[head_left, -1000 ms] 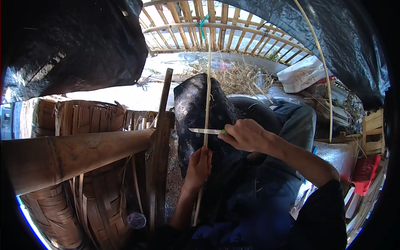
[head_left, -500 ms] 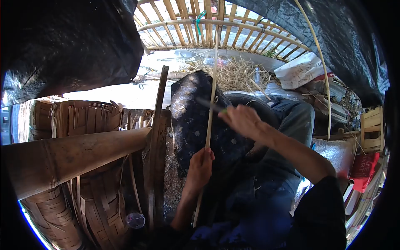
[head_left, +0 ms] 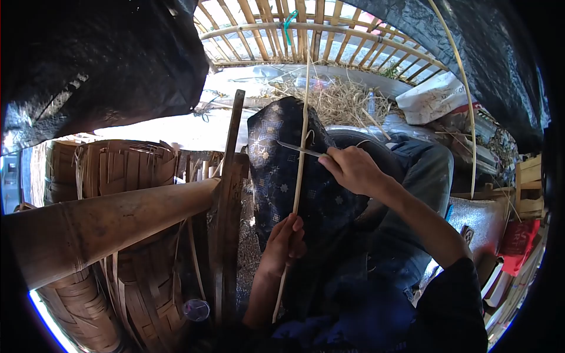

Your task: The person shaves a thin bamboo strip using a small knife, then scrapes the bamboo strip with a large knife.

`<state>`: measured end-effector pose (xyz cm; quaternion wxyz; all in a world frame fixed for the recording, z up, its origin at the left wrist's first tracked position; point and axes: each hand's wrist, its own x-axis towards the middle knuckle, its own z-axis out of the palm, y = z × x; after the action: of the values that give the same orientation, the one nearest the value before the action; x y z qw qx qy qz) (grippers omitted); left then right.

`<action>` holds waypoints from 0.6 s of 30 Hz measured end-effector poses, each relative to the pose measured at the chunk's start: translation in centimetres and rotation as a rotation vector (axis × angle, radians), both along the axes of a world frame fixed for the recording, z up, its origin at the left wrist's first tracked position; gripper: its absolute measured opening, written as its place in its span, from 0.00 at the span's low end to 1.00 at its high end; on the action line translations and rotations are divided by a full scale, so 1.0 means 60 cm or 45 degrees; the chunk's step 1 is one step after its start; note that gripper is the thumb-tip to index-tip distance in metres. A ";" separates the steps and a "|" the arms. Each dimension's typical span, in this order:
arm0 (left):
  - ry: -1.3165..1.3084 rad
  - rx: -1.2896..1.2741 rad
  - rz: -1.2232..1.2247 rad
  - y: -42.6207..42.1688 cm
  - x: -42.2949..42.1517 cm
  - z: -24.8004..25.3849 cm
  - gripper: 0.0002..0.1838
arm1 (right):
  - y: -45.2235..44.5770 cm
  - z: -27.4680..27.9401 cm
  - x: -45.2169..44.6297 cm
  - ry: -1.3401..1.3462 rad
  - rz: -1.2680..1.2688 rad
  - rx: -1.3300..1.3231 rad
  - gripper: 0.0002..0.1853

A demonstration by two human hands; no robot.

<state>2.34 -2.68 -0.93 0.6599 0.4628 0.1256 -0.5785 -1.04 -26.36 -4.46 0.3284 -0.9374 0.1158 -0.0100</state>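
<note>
The left hand (head_left: 285,238) closes its thumb and fingers around a long, pale strip (head_left: 298,188), which runs from the near side, beside the wrist, up over a dark patterned cloth (head_left: 273,176) toward the far slatted bamboo fence (head_left: 312,32). To the right and farther along, the right hand (head_left: 356,167) grips a knife (head_left: 292,146), its handle mostly hidden in the fist and its blade pointing left across the strip; whether the edge touches it, I cannot tell. A small pale curl (head_left: 311,136) shows just beside the strip, near the blade. The cloth lies between an upright wooden post (head_left: 228,176) on the left and a jeans-clad knee (head_left: 438,162) on the right. On the left, a thick bamboo pole (head_left: 126,215) reaches the post, with woven baskets (head_left: 126,167) behind it. Loose straw (head_left: 335,106) lies beyond the cloth, and a red bag (head_left: 519,244) sits far to the right.
</note>
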 end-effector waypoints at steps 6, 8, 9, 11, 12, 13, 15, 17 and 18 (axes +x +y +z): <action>-0.093 0.090 0.019 -0.011 -0.017 0.003 0.15 | 0.000 -0.014 0.016 0.113 0.059 -0.233 0.22; -0.080 0.090 0.036 -0.011 -0.028 -0.005 0.16 | -0.012 -0.044 0.031 0.081 -0.048 -0.308 0.24; -0.076 0.097 0.055 -0.010 -0.032 -0.007 0.17 | -0.023 -0.058 0.045 0.038 -0.155 -0.375 0.26; -0.078 0.096 0.041 -0.004 -0.026 -0.004 0.17 | -0.058 -0.067 0.067 0.026 -0.231 -0.276 0.24; -0.054 0.103 0.038 0.000 -0.026 -0.001 0.16 | -0.066 -0.061 0.071 -0.021 -0.242 -0.245 0.24; -0.043 0.105 0.038 0.002 -0.024 0.003 0.16 | -0.072 -0.054 0.071 -0.058 -0.248 -0.220 0.25; -0.180 0.154 -0.083 -0.004 -0.005 0.015 0.16 | -0.095 -0.048 0.063 0.111 -0.400 0.007 0.24; -0.267 0.222 -0.168 -0.013 0.009 0.024 0.17 | -0.096 -0.081 0.038 -0.699 -0.286 -0.351 0.23; -0.439 0.318 -0.212 -0.016 0.011 0.021 0.18 | -0.075 -0.031 0.022 -0.270 -0.347 0.018 0.21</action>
<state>2.98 -3.66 0.34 0.5592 0.6417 0.0431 -0.5231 0.27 -30.87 -6.34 0.3408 -0.9044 0.2065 -0.1527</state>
